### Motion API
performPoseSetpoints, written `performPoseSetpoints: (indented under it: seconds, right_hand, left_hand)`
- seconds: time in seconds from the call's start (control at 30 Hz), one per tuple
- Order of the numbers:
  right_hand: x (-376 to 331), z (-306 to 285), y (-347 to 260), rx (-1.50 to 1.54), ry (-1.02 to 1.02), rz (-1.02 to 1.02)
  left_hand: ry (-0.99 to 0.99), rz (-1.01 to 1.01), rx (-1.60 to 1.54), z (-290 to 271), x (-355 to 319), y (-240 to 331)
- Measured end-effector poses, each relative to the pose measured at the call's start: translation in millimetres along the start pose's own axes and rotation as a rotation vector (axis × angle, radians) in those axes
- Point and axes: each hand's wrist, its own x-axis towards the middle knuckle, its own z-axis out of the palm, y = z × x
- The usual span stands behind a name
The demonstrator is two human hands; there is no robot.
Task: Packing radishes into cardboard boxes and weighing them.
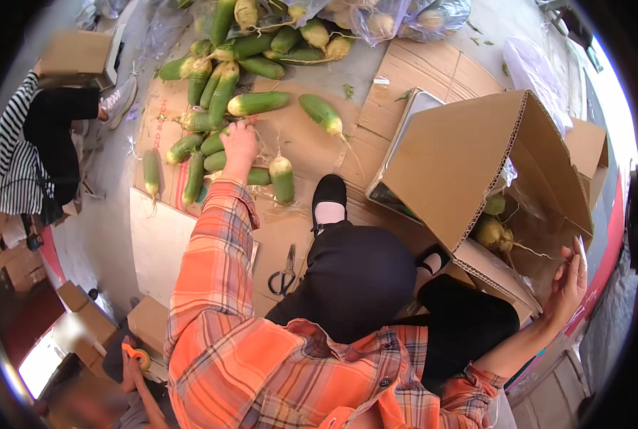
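Note:
Many green radishes, pale at the root end, lie heaped on flattened cardboard in front of me. My left hand reaches into the near part of the heap, its fingers curled over a green radish that it partly covers. Just to its right lies another radish with a thin root. On the right, a cardboard box is tipped toward me with its mouth facing right. Inside, a radish with long roots shows. My right hand is at the box's near right edge, fingers apart, gripping nothing visible.
Black-handled scissors lie beside my knee. Under the box shows a flat metal-edged tray or scale. Bagged radishes stand at the back. A person in stripes is at left; another holds an orange tape roll at lower left.

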Motion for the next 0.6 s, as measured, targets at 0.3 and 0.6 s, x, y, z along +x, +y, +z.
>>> performPoseSetpoints:
  seconds: [0.3,0.6]
  right_hand:
    - [-6.7,0.3,-6.7,0.002,0.015,0.018]
    - [-12.2,-14.4,-8.3,0.17,-0.057,-0.041]
  left_hand:
    - [-0.028,0.362,0.185,14.3,-9.4,14.9]
    - [0.439,0.017,-0.532,-34.9,-41.7,-31.1]
